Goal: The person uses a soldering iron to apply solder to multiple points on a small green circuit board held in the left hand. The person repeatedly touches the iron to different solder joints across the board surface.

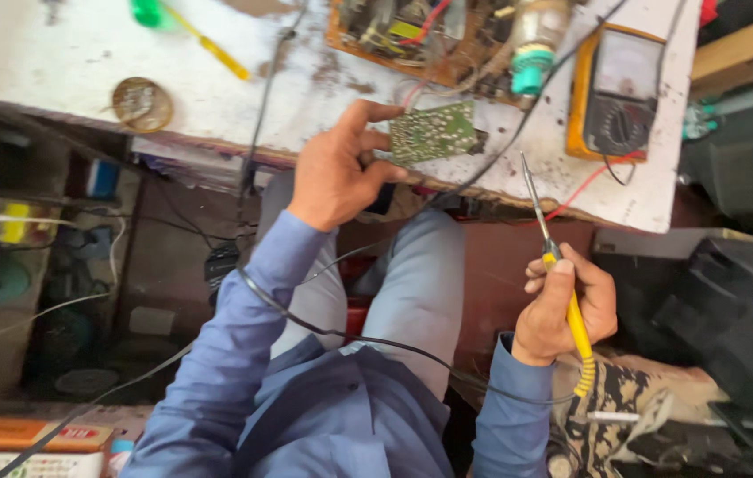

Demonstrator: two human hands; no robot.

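Left hand [337, 168]: pinches a small green circuit board [434, 133], centre top of frame, over the white counter [217, 97] edge.
Right hand [567, 305]: closed around a yellow-handled soldering iron [562, 283], lower right, tip up.

Yellow multimeter [617, 93] on white worktable [58, 62]; round tin [141, 104], green-handled screwdriver [184, 26] left.
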